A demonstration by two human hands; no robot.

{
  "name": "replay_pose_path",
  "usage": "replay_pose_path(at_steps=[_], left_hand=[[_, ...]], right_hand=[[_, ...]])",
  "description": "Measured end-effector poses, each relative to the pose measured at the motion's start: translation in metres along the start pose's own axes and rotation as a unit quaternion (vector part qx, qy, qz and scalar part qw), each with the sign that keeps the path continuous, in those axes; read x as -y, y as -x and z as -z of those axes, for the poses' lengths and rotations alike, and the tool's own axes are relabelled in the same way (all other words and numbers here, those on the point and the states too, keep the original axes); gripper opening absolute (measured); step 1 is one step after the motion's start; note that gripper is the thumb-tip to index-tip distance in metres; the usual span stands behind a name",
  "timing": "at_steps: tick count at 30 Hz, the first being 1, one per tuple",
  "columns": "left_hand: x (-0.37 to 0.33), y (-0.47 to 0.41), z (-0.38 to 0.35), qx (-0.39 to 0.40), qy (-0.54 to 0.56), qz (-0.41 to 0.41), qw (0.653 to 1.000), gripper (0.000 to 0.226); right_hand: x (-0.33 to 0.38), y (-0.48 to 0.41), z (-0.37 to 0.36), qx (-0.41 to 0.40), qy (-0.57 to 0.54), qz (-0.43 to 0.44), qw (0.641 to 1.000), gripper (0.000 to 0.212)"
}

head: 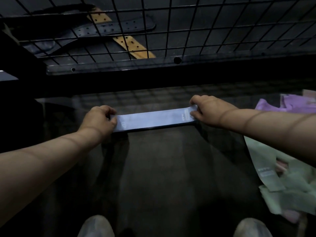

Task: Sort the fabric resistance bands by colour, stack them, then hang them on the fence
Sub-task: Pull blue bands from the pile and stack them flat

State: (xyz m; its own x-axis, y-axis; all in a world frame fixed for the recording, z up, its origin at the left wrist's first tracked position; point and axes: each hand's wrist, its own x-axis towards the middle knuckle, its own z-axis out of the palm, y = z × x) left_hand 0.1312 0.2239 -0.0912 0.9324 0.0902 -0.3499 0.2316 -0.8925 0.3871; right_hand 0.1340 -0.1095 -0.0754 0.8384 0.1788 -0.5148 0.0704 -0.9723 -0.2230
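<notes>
- Blue band [153, 121]: pulled flat and level between both hands, low in front of the fence [171, 31], probably to smooth it for stacking. Whether it rests on the floor cannot be told.
- Left hand [99, 118], right hand [206, 108]: each pinches one end, fingers curled over the edge.
- Green bands [287, 177], purple bands [290, 103]: heaped at right, apparently awaiting sorting.
- Belts [119, 28]: behind the fence.

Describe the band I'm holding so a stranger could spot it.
Below the black wire fence, the left hand and right hand grip the ends of a flat blue band. Unlike the purple bands and green bands heaped at the right, it is pale blue and pulled straight.
</notes>
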Motion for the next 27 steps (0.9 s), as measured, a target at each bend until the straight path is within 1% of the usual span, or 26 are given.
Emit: replay_pose_path(at_steps=[2,4,7,9,11,13,16,18,20,22,24,25,26,27], left_hand=[[0.001,0.002,0.0,0.003,-0.039,-0.014,0.999,0.033],[0.0,0.004,0.002,0.009,-0.119,-0.061,0.991,0.046],[0.0,0.003,0.004,0.057,-0.237,-0.167,0.955,0.077],[0.001,0.002,0.003,0.082,-0.286,-0.2,0.934,0.089],[0.001,-0.001,0.0,0.092,-0.314,-0.209,0.922,0.091],[0.0,-0.002,-0.003,0.102,-0.332,-0.211,0.914,0.088],[0.0,-0.005,-0.004,0.097,-0.312,-0.215,0.92,0.075],[-0.001,-0.006,-0.005,0.091,-0.296,-0.22,0.925,0.068],[0.0,-0.008,-0.005,0.091,-0.296,-0.225,0.924,0.067],[0.001,-0.007,-0.004,0.093,-0.296,-0.222,0.924,0.069],[0.001,-0.004,-0.005,0.093,-0.265,-0.195,0.94,0.081],[-0.002,-0.001,-0.005,0.093,-0.23,-0.152,0.957,0.087],[-0.003,0.002,-0.006,0.085,-0.169,-0.089,0.978,0.088],[-0.004,0.003,-0.007,0.066,-0.1,-0.015,0.993,0.081]], right_hand=[[0.0,0.0,-0.001,-0.002,0.018,0.006,1.0,0.049],[-0.001,-0.001,-0.001,-0.011,0.056,0.029,0.998,0.061],[-0.001,-0.003,0.0,-0.016,0.158,0.08,0.984,0.082],[-0.001,-0.006,-0.002,-0.002,0.181,0.095,0.979,0.086],[-0.002,-0.009,-0.006,0.004,0.172,0.102,0.98,0.082],[-0.003,-0.011,-0.009,0.008,0.153,0.106,0.982,0.071],[-0.004,-0.011,-0.012,0.01,0.124,0.104,0.987,0.059],[-0.005,-0.011,-0.014,0.007,0.101,0.102,0.99,0.057],[-0.006,-0.011,-0.016,0.006,0.089,0.099,0.991,0.058],[-0.008,-0.01,-0.019,0.013,0.056,0.075,0.995,0.07],[-0.007,-0.005,-0.021,0.005,-0.042,0.003,0.999,0.088],[-0.006,-0.003,-0.022,-0.007,-0.109,-0.052,0.993,0.088],[-0.006,-0.001,-0.024,-0.027,-0.18,-0.112,0.977,0.081],[-0.006,-0.001,-0.025,-0.045,-0.243,-0.17,0.954,0.067]])
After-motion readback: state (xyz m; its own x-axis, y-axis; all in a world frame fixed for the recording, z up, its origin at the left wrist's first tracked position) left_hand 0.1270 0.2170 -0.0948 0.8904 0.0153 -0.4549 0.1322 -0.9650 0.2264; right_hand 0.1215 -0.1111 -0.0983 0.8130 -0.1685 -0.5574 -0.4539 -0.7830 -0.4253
